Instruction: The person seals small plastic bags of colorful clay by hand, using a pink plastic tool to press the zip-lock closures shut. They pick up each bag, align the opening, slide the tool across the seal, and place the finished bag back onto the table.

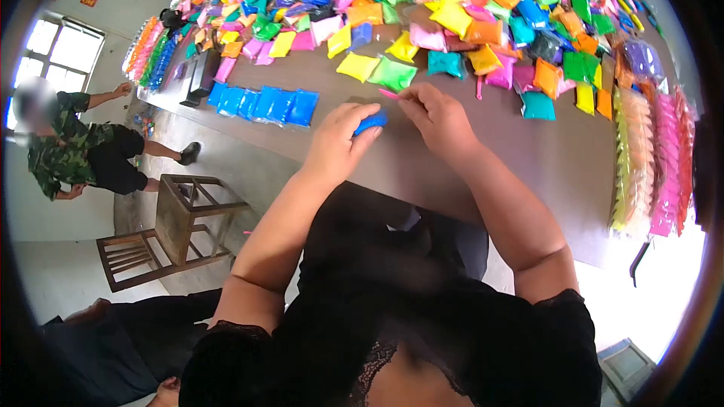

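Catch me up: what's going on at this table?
A person has a small blue piece in the left hand and the tip of a thin pink item at the fingers of the right hand, both hands just above the table. A row of blue packets lies to the left, and a big pile of colorful packets covers the far side. Another person is off to the left, by a wooden chair.

Black short-sleeved top, black lace cuffs, lace-edged neckline, bare hands
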{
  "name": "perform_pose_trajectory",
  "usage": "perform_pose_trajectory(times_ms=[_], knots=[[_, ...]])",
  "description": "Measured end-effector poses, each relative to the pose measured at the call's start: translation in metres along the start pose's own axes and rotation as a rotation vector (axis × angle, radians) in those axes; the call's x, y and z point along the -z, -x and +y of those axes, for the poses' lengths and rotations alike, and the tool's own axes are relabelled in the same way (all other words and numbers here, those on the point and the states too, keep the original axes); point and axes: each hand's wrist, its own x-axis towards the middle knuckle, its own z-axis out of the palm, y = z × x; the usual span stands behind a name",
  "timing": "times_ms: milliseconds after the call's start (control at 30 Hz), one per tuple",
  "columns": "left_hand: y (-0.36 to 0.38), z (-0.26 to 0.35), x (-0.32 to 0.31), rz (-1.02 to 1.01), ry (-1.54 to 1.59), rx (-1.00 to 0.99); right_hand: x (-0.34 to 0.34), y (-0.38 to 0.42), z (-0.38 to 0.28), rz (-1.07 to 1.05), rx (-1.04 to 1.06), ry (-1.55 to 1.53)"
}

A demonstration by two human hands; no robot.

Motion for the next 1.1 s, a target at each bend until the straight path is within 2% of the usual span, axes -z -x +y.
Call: perform_pose_trajectory(times_ms=[33, 100, 133, 200, 233, 300, 333, 433, 567, 633, 667, 733, 767, 833, 867, 933, 1100], knots=[[-0.003, 0.0, 0.002, 0.013, -0.011, -0.006, 0.0, -0.002, -0.002, 0.0, 0.018, -0.001], [-0.005, 0.007, 0.006, -0.075, 0.34, 0.375, 0.0, -0.001, -0.002, -0.04, -0.136, -0.167], [-0.006, 0.003, 0.004, -0.057, 0.332, 0.372, 0.0, -0.002, 0.001, -0.047, -0.118, -0.168], [-0.007, -0.006, 0.0, -0.064, -0.236, 0.113, -0.002, -0.001, 0.005, -0.054, -0.116, -0.162], [-0.007, -0.009, -0.002, -0.047, -0.249, 0.112, -0.002, -0.002, 0.007, -0.059, -0.095, -0.164], [-0.004, -0.004, -0.003, 0.189, -0.33, -0.109, -0.002, -0.002, 0.007, 0.015, -0.007, -0.059], [0.003, 0.0, -0.005, 0.099, -0.276, -0.057, -0.002, -0.001, 0.008, 0.009, -0.001, -0.062], [0.022, 0.016, -0.031, 0.03, -0.37, 0.045, -0.002, -0.002, 0.008, 0.022, -0.028, -0.067], [0.022, 0.015, -0.021, -0.104, -0.285, 0.065, -0.002, -0.001, 0.006, 0.01, -0.085, -0.109], [0.02, 0.003, -0.017, -0.16, -0.225, -0.063, -0.002, -0.002, 0.006, 0.004, -0.082, -0.115], [0.019, -0.007, -0.014, -0.166, -0.224, -0.059, -0.002, -0.002, 0.007, -0.004, -0.087, -0.105], [0.017, -0.027, -0.008, -0.337, -0.068, -0.214, -0.002, -0.003, 0.008, -0.011, -0.11, -0.091], [0.017, -0.026, -0.002, -0.352, -0.045, -0.211, -0.002, -0.002, 0.01, -0.013, -0.079, -0.079], [0.012, -0.013, 0.016, -0.193, -0.097, -0.199, 0.0, -0.002, 0.013, -0.006, -0.073, -0.052], [0.015, -0.008, 0.018, -0.211, -0.071, -0.199, -0.001, -0.001, 0.013, 0.006, -0.046, -0.056], [0.02, 0.0, 0.019, -0.082, -0.07, -0.024, -0.001, -0.003, 0.011, -0.002, -0.041, -0.06], [0.036, 0.009, -0.004, -0.037, -0.255, -0.1, 0.002, -0.001, 0.008, 0.005, 0.006, -0.021]])
